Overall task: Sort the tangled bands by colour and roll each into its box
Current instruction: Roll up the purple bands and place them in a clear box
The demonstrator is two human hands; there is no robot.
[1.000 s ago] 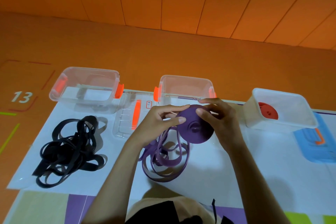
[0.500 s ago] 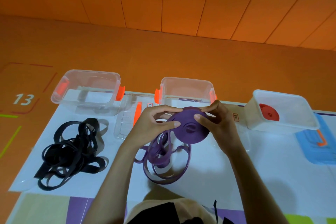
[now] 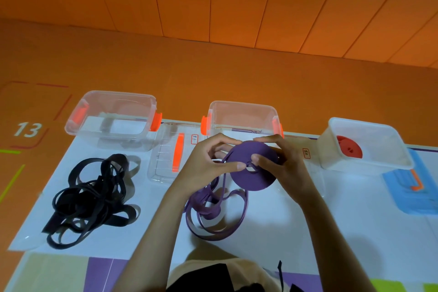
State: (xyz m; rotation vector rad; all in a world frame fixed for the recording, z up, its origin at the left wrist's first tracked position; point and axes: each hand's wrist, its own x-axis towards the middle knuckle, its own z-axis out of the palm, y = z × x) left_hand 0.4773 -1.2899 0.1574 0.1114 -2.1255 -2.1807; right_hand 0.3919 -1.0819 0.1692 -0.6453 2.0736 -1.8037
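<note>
Purple roll (image 3: 258, 178) is pinched at its edges by the curled fingers of the left hand (image 3: 203, 166) and right hand (image 3: 288, 165), just in front of the middle clear box (image 3: 241, 111), its loose purple tail (image 3: 213, 217) heaped on the white mat (image 3: 355, 220) below.

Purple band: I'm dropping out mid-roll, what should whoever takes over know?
Hands: left hand and right hand both grip the purple roll, held above the mat.
Things: loose purple tail lies under the roll; black band lies tangled at left.
Done: red roll sits in the right box.
Left: finish purple, likely for the middle box; then roll black, likely for the left box.
</note>
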